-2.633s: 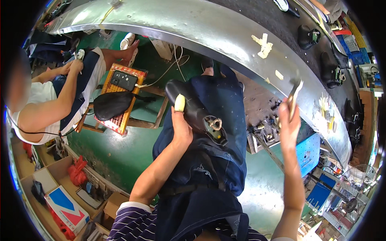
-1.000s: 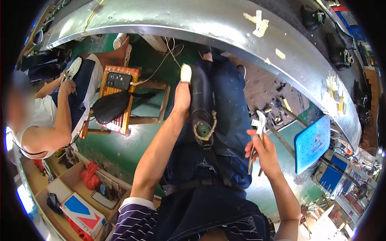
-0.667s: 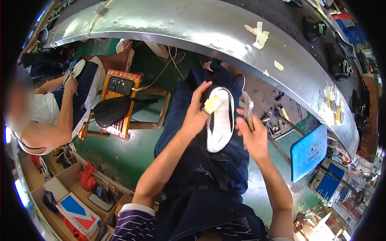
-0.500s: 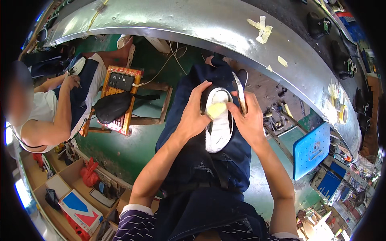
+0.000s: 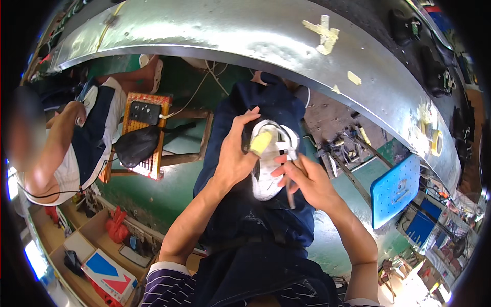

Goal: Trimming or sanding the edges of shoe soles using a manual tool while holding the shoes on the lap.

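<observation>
One shoe lies between two hands, its pale face up, on the dark blue cloth over the person's lap. Its long axis runs away from the body, roughly in line with the thighs, one rounded end toward the waist and the other toward the metal bench. The left hand grips it from the left: the thumb, in a yellow cover, presses over onto the pale face, the index finger stretches toward the far end, and the remaining fingers are hidden. From the right comes the right hand, loosely curled around the metal pincers, two fingertips reaching out over the shoe. The head of the pincers lies over the far right part of the shoe — beyond the right fingers — and their handle points back toward the waist. Both hands are close, one per long side; whether the head touches the edge — I cannot tell.
</observation>
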Action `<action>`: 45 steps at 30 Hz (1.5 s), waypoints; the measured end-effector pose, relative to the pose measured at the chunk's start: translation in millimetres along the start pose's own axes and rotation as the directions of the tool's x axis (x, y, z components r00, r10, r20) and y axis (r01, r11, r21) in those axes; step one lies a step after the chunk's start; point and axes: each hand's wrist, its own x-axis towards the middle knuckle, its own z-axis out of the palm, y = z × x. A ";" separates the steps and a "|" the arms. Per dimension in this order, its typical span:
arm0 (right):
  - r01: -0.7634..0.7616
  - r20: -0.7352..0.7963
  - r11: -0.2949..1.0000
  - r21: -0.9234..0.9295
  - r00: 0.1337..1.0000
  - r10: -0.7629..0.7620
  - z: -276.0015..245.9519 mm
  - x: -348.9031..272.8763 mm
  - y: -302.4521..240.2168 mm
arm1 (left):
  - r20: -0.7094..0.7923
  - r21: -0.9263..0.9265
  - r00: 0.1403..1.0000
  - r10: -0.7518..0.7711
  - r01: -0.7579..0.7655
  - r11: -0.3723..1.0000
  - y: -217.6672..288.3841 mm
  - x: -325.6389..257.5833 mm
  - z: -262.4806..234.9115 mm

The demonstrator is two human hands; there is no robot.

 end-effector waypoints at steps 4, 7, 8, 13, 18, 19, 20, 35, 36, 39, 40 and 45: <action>-0.169 0.180 0.977 0.132 0.973 0.144 -12.1 0.1 -27.2 | -0.026 -0.085 0.999 0.021 -0.023 0.996 8.3 -4.2 3.2; -0.238 0.266 0.960 0.146 0.944 0.193 -17.2 -2.4 -31.5 | -0.022 -0.116 0.999 0.031 -0.034 0.993 17.6 -7.1 3.9; -0.136 0.129 0.984 -0.112 0.980 0.150 -10.0 -2.9 -28.6 | -0.015 -0.149 0.999 0.028 -0.030 0.988 15.0 -7.6 3.1; 0.144 -0.075 0.692 -0.708 0.958 -0.276 8.8 11.2 24.2 | -0.037 -0.194 0.997 0.070 -0.076 0.978 -18.3 -12.9 5.1; 0.189 -0.023 0.885 -0.425 0.975 -0.220 12.0 17.0 26.7 | -0.016 -0.267 0.999 0.029 -0.032 0.963 -25.8 -10.7 1.6; 0.181 -0.032 0.888 -0.422 0.976 -0.214 10.4 11.5 9.7 | -0.016 -0.197 0.998 0.062 -0.063 0.978 -20.8 -11.6 -0.2; 0.022 0.010 0.951 -0.308 1.000 -0.019 7.9 5.6 -9.6 | -0.016 -0.127 0.996 0.091 -0.093 0.988 -14.8 -14.4 -1.2; 0.163 -0.111 0.711 -0.684 0.940 -0.323 32.4 43.8 30.6 | 0.037 0.133 0.988 0.149 -0.153 0.979 -27.8 2.2 -34.4; 0.146 -0.091 0.726 -0.672 0.957 -0.276 29.6 38.1 24.6 | 0.166 0.296 0.958 0.235 -0.276 0.914 -20.4 5.5 -44.7; 0.105 -0.053 0.744 -0.660 0.981 -0.185 20.7 26.4 11.2 | 0.370 0.438 0.901 0.227 -0.384 0.813 -5.4 12.8 -56.4; 0.074 -0.045 0.748 -0.659 0.989 -0.138 18.9 25.4 8.2 | 0.330 0.361 0.914 0.236 -0.354 0.863 -10.6 13.8 -52.8; -0.124 0.040 0.988 -0.090 0.991 0.128 11.2 36.2 -12.2 | 0.037 -0.198 0.992 0.120 -0.110 0.974 -38.3 -1.3 -6.5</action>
